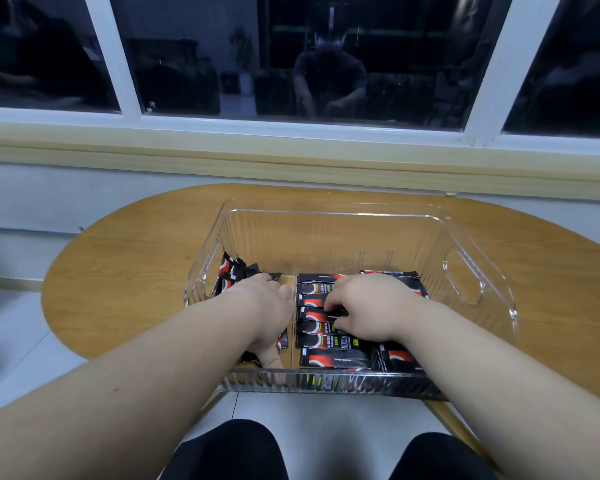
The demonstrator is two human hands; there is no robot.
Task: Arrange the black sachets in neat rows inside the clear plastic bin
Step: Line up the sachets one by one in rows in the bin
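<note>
Black sachets lie rowed flat in the right half of the clear plastic bin, right hand fingertips curled, pinching one mid-row, left hand clasping a loose bunch by its left wall, its far half open floor.

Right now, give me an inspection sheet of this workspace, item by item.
Surface: wooden table, rounded ends.
Job's things: clear plastic bin on the table; black sachets lie in a flat row on its right side, with a looser pile on its left.
Clutter: nothing seen.
Hands: left hand lies over the pile, grip unclear; right hand has its fingers curled on a sachet in the row.
Cables: nothing seen.
Surroundings: dark window and sill behind the table.
</note>
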